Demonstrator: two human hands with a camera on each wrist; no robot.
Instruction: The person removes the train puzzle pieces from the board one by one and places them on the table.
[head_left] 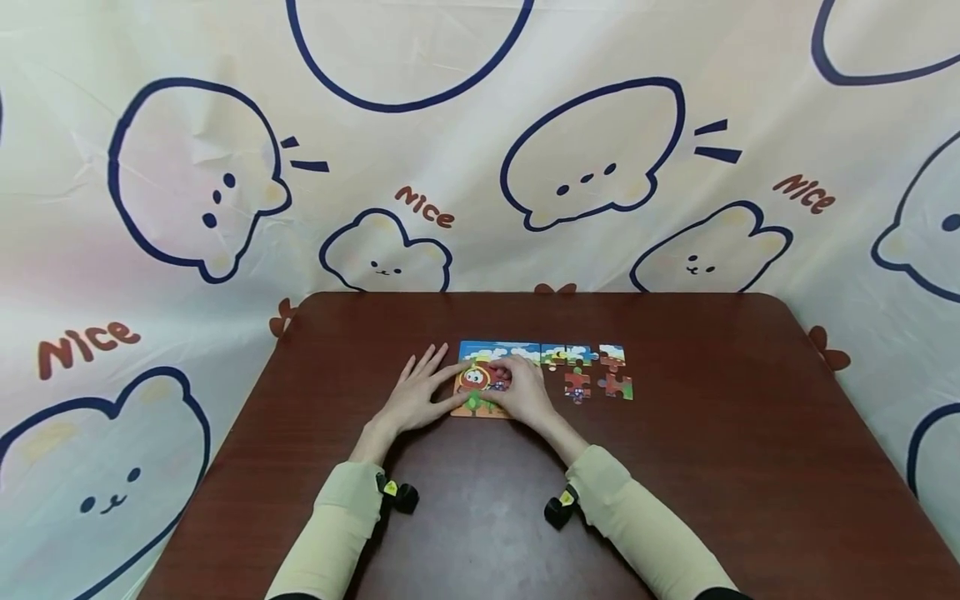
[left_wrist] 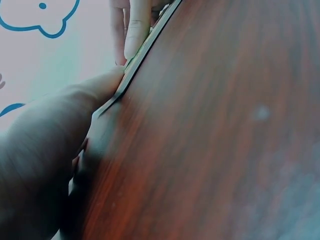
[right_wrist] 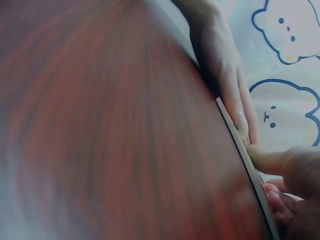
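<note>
Cloth (head_left: 465,150) printed with navy cartoon animals and the word "Nice" fills the background from nine o'clock over twelve to three. Below it, a dark red-brown wooden bench (head_left: 712,500) widens toward six o'clock. Pale yellow-green sleeves (head_left: 326,533) reach in from seven and five o'clock.

A person's left hand (head_left: 416,396) lies at nine o'clock of a colourful picture puzzle (head_left: 474,377), its fingers and thumb spread wide with the tips at the edge, probably so the puzzle cannot slide. The right hand (head_left: 527,392) covers the puzzle's four o'clock side, thumb and forefinger in a narrower curve, apparently to press down; whether they pinch anything cannot be told. The puzzle lies flat near the bench's middle, within easy reach of both hands; the wrist views show it edge-on, as a thin board.

Smallest are five pieces (head_left: 617,386) toward three o'clock of the puzzle: two look joined, just beside its upper corner; three sit apart, face up, perhaps so each picture can be seen.
</note>
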